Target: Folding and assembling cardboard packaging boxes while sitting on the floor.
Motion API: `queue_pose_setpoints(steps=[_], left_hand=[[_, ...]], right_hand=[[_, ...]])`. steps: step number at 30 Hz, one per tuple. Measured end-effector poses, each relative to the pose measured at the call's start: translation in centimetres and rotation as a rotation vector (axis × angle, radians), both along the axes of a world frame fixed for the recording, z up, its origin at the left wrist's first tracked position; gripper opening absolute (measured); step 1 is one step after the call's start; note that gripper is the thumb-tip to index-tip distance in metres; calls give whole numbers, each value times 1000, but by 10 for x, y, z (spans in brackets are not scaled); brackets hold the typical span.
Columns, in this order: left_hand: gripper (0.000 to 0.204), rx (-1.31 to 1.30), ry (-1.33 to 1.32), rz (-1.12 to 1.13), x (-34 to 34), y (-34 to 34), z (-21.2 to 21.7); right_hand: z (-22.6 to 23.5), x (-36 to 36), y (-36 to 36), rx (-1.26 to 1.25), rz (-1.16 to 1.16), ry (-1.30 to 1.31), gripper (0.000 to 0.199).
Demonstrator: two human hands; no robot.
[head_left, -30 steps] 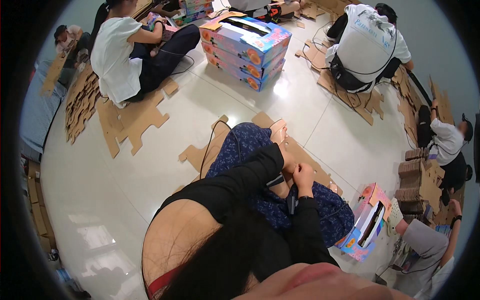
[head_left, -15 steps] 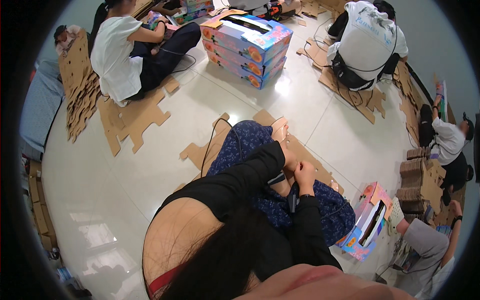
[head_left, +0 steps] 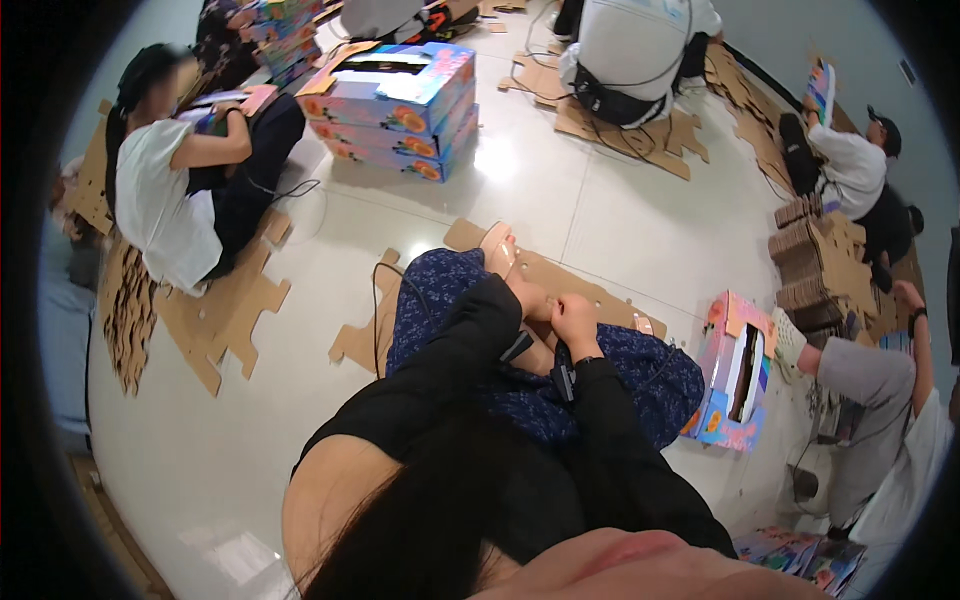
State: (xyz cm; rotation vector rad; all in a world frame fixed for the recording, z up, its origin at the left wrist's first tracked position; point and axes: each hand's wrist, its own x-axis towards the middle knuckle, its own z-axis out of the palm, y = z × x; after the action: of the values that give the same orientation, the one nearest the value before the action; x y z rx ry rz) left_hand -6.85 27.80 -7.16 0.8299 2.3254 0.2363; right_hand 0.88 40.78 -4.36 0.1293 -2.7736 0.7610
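Cardboard [head_left: 610, 309] underfoot seemingly slants lengthwise, far end leftward.

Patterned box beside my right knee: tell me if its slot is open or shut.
Open: the patterned box shows a long, dark slot edged in white.

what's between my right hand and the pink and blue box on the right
In the head view, the dark blue patterned garment lies between the right hand and that box.
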Motion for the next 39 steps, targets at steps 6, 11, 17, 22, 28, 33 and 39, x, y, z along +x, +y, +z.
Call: queue_pose_setpoints(steps=[6, 11, 17, 22, 28, 33, 39], left_hand=[[51, -40, 83, -37, 4, 4, 29], [46, -89, 234, -13, 2, 2, 2], [45, 92, 187, 29, 5, -1, 10], [48, -25, 125, -48, 5, -1, 15], [49, -81, 127, -33, 8, -2, 29], [48, 200, 339, -2, 14, -11, 12], [46, 115, 340, -60, 8, -9, -2]], right_hand=[[0, 1, 5, -26, -38, -6, 17], [-4, 1, 1, -15, -34, 0, 18], [-1, 2, 0, -21, -37, 6, 16], [6, 4, -1, -47, -52, -43, 18], [1, 1, -1, 3, -81, -128, 19], [6, 1, -2, 33, -80, -149, 19], [1, -1, -2, 85, -55, -151, 20]])
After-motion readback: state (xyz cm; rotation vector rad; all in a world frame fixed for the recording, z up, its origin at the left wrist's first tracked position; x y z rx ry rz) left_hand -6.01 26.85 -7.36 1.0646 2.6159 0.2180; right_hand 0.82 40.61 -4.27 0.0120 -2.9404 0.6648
